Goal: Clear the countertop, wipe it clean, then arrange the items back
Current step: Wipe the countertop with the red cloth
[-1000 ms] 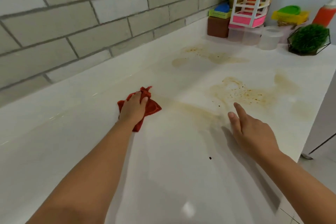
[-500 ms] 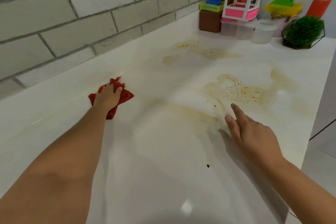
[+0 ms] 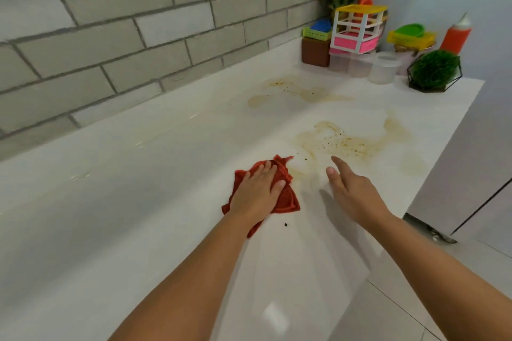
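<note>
White smooth countertop (image 3: 138,202) runs beside a grey brick wall (image 3: 110,36). Near the middle, the left hand (image 3: 257,188) lies flat with straight fingers, pressing a crumpled red cloth (image 3: 288,199). Just right, the right hand (image 3: 352,191) is flat and loose, holding nothing. Brown stains (image 3: 340,144) spread behind it. A pink and yellow plastic rack (image 3: 357,30) stands far right.

The left forearm (image 3: 194,271) and right forearm (image 3: 432,260) are bare as far as the view shows, slim and smooth. The left hand (image 3: 256,188) and right hand (image 3: 352,188) are bare too, the fingers (image 3: 267,167) ending in short, plain nails.
</note>
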Available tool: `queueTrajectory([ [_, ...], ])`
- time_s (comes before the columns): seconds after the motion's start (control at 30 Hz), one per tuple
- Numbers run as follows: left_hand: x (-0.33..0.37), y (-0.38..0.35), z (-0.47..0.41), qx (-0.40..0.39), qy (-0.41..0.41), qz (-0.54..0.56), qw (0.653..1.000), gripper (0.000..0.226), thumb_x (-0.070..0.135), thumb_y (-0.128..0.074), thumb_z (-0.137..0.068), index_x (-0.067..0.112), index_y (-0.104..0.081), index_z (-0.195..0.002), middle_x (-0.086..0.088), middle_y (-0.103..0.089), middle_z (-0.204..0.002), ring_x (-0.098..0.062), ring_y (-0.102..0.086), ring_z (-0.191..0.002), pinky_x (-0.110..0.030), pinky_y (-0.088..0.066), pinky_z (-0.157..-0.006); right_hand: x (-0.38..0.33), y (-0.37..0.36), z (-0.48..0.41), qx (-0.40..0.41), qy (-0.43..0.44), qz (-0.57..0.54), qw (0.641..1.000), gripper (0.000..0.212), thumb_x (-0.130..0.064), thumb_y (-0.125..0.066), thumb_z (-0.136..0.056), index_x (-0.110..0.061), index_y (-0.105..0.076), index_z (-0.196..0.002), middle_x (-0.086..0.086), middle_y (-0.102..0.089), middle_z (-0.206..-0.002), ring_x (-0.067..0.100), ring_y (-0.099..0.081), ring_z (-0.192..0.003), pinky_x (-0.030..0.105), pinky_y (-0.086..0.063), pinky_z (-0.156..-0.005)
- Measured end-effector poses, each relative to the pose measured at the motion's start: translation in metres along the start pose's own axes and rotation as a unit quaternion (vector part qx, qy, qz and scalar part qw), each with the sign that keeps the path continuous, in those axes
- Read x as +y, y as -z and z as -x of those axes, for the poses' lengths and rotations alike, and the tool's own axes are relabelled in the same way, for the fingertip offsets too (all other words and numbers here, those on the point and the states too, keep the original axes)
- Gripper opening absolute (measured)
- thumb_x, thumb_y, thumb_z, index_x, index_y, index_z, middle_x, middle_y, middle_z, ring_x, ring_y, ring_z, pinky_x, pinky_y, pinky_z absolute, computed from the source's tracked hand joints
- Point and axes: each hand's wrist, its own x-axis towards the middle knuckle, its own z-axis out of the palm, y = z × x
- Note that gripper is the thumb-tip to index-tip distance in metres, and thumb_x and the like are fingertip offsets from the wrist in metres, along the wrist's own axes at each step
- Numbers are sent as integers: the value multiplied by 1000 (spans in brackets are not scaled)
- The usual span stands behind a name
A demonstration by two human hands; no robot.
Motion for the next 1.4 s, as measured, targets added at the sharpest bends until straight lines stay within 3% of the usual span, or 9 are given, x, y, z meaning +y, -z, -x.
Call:
queueTrajectory([
  [0.27,88,-27,47,95,113,57,987,50,37,-25,-100,13,-32,-144,-3,-29,-153,-15,-20,-143,-33,-8,-118,28,44,38,34,32,-52,998,47,-36,-27,-101,-20,-27,-145,16,-67,-101,29,-61,-102,32,-42,-81],
  [0.37,135,-40,58,105,130,102,981,45,34,-31,-100,13,-38,-139,-3,-43,-144,-18,-32,-137,-36,-22,-116,42,63,47,48,33,-75,995,46,-36,-28,-101,-20,-29,-144,17,-67,-97,28,-64,-94,36,-47,-82],
  [0.47,185,-49,68,90,111,179,973,30,30,-38,-98,17,-51,-121,-1,-62,-118,-21,-53,-113,-34,-44,-93,50,82,55,65,38,-99,992,45,-36,-30,-101,-19,-31,-143,13,-65,-91,27,-64,-91,38,-47,-83],
  [0.53,213,-53,76,72,78,249,963,20,28,-42,-97,17,-52,-110,0,-64,-97,-22,-60,-93,-31,-44,-76,51,97,59,85,41,-126,988,44,-35,-30,-101,-18,-34,-142,9,-64,-90,26,-64,-92,40,-48,-87],
  [0.6,227,-47,77,86,64,321,941,16,26,-48,-95,16,-52,-107,-2,-67,-94,-22,-62,-86,-31,-48,-74,50,114,60,107,52,-143,982,43,-34,-30,-101,-16,-36,-140,6,-62,-90,23,-64,-93,39,-47,-88],
  [0.73,212,-10,68,170,115,410,889,19,22,-62,-87,16,-54,-103,2,-63,-93,-14,-58,-81,-22,-41,-73,43,135,62,123,70,-160,977,42,-33,-32,-101,-16,-38,-138,5,-62,-89,19,-62,-86,30,-44,-80],
  [1.07,106,28,64,199,262,360,873,37,35,-68,-82,6,-59,-104,-2,-57,-95,-18,-55,-87,-25,-37,-73,39,88,63,33,56,-100,993,41,-34,-34,-100,-18,-39,-138,16,-66,-91,29,-64,-86,42,-48,-86],
  [1.27,89,43,67,235,206,397,863,26,32,-68,-82,15,-60,-100,3,-57,-99,-12,-54,-92,-21,-38,-77,28,58,54,3,47,-85,995,42,-35,-34,-100,-18,-39,-138,10,-64,-88,27,-65,-85,42,-50,-85],
  [1.4,109,36,62,253,155,401,867,22,26,-68,-83,13,-61,-101,4,-58,-94,-11,-54,-84,-3,-38,-60,24,57,44,48,43,-94,994,41,-33,-34,-100,-17,-42,-136,10,-65,-86,28,-65,-84,45,-50,-84],
])
